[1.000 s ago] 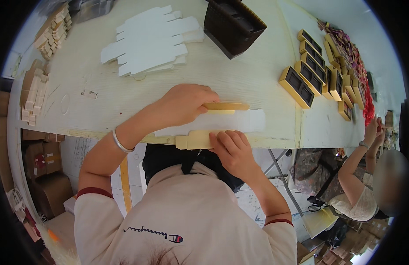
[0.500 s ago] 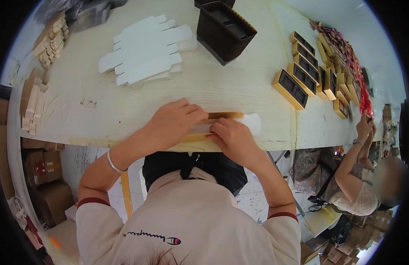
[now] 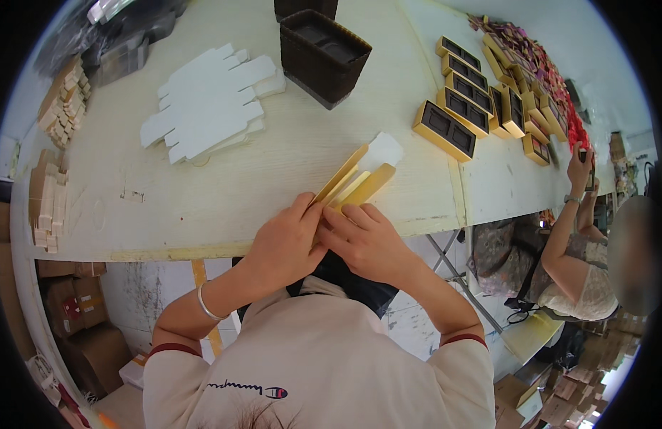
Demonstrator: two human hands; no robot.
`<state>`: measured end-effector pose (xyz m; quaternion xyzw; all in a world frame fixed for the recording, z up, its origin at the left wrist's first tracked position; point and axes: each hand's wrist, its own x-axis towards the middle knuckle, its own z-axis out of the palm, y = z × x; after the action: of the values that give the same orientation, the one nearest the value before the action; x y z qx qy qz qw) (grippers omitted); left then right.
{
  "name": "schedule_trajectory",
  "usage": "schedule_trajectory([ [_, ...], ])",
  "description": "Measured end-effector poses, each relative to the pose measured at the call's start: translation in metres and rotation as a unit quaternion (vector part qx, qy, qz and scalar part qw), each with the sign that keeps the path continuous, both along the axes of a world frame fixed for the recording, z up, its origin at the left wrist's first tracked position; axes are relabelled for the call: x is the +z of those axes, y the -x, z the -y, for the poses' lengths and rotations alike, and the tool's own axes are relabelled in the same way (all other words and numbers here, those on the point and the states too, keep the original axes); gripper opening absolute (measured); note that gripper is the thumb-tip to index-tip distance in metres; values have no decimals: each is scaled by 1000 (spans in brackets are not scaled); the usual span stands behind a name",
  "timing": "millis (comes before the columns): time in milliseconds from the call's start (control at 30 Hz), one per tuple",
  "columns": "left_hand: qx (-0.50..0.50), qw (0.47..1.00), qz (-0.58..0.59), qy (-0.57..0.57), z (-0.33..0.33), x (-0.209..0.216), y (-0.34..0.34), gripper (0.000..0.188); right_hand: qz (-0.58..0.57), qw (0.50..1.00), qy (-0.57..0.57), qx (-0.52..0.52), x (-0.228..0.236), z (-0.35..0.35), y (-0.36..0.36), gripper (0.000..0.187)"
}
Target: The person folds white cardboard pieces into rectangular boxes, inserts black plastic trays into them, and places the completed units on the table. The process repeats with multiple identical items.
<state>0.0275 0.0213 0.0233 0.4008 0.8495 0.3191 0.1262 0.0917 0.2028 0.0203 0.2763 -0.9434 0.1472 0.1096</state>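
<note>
A partly folded gold paper box (image 3: pixel 368 187) slants up and to the right from the front edge of the table, its side walls raised and a white flap out at its far end. Both hands are closed on its near end. My left hand (image 3: pixel 288 236) pinches the left side and my right hand (image 3: pixel 361 234) bends its fingers over the right corner, the two touching. What the fingertips press is partly hidden. Beyond the hands lies a pile of flat white box blanks (image 3: pixel 202 107). To the right of that pile stands a stack of dark brown plastic trays (image 3: pixel 320 68).
Several gold boxes with dark inserts (image 3: pixel 445 132) sit at the right, with a heap of red and gold pieces (image 3: pixel 538 71) behind them. Folded strips of card (image 3: pixel 48 200) line the left edge. A co-worker's hands (image 3: pixel 580 171) work at the far right.
The gold box has turned from lying level to slanting up and right. Both hands have shifted to its near end and come together. The whole view has shifted somewhat.
</note>
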Motion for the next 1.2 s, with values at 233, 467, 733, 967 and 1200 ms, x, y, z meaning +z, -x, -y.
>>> schedule_trajectory([
  [233, -215, 970, 59, 94, 35, 37, 34, 51, 81, 967, 237, 49, -14, -25, -1, 26],
  [467, -140, 972, -165, -88, 7, -6, 30, 31, 107, 965, 239, 14, -9, -20, 3, 18],
  [733, -79, 984, -6, -158, -5, -24, 9, 12, 96, 981, 166, -18, 0, -8, 6, 27],
  [967, -61, 985, -24, -162, -2, -24, 5, 9, 38, 992, 111, -48, 15, -12, -21, 43],
  [1200, -54, 982, 88, -161, -1, -18, 6, 15, -69, 986, 140, -66, -30, -5, -41, 42],
])
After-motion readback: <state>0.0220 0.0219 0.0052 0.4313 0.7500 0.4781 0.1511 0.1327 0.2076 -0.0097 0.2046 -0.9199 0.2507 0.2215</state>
